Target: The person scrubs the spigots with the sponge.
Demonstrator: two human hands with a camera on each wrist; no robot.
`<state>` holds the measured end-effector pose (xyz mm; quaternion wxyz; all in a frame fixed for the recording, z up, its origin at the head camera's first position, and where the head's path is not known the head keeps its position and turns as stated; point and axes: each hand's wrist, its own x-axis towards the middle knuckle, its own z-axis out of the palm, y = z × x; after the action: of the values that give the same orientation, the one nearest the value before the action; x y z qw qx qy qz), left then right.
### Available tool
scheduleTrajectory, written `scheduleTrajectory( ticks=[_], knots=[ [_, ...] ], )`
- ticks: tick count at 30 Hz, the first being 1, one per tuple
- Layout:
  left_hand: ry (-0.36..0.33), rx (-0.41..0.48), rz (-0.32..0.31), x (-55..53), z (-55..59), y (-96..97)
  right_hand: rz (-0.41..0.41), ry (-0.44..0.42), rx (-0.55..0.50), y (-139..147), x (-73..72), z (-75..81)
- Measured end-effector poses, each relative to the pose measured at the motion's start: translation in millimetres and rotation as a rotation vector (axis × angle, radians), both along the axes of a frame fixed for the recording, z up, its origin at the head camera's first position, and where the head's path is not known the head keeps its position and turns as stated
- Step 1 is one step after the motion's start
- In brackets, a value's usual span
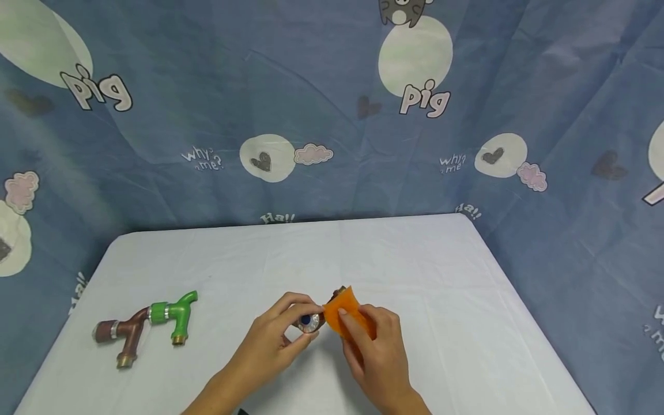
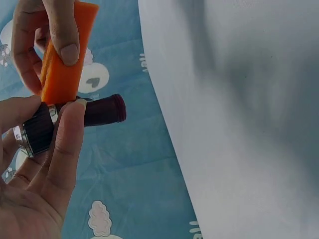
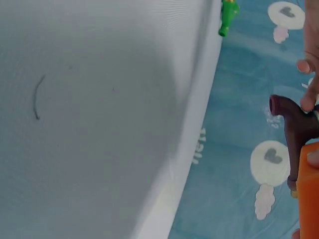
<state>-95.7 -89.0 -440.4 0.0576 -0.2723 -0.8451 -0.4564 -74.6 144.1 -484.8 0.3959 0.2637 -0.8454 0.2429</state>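
Above the white table, my left hand (image 1: 270, 340) grips a dark brown tap (image 2: 103, 111) by its knob end, thumb and fingers around it. In the right wrist view the spout and the brass-tipped inlet of this tap (image 3: 294, 122) show. My right hand (image 1: 377, 354) pinches a folded orange cloth (image 1: 342, 304) and presses it against the tap's body. The cloth (image 2: 67, 82) hides part of the tap. To the left lie another brown tap (image 1: 134, 329) and a green tap (image 1: 181, 314), one touching or nearly touching the other.
The white-covered table (image 1: 441, 276) meets a blue patterned curtain (image 1: 332, 115) at the back and sides. A small dark object (image 1: 242, 412) pokes in at the front edge. A dark curved mark (image 3: 36, 99) shows on the white surface in the right wrist view.
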Motion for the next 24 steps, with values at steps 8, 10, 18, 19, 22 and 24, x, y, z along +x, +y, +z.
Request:
scheduleTrajectory(
  ticks=[8,10,18,19,22,24],
  knots=[
    [-0.017,0.042,0.02,-0.6,-1.9,0.2,-0.045,0.028,-0.007,8,-3.7,0.5],
    [-0.008,0.064,0.022,-1.5,-2.8,-0.2,-0.062,0.016,-0.018,10,-3.7,0.4],
    [-0.217,0.22,0.093,-1.7,1.4,0.9,-0.005,-0.009,-0.082,7,1.7,-0.2],
    [-0.27,0.249,0.103,-1.7,2.5,1.2,0.027,0.004,-0.089,5,2.1,0.2],
    [-0.386,0.326,0.113,-2.1,5.3,1.7,0.106,0.037,-0.118,0,1.9,1.7],
    [-0.413,0.357,0.098,-2.4,6.1,1.3,0.124,0.034,-0.128,-2,1.5,2.8]
  ],
)
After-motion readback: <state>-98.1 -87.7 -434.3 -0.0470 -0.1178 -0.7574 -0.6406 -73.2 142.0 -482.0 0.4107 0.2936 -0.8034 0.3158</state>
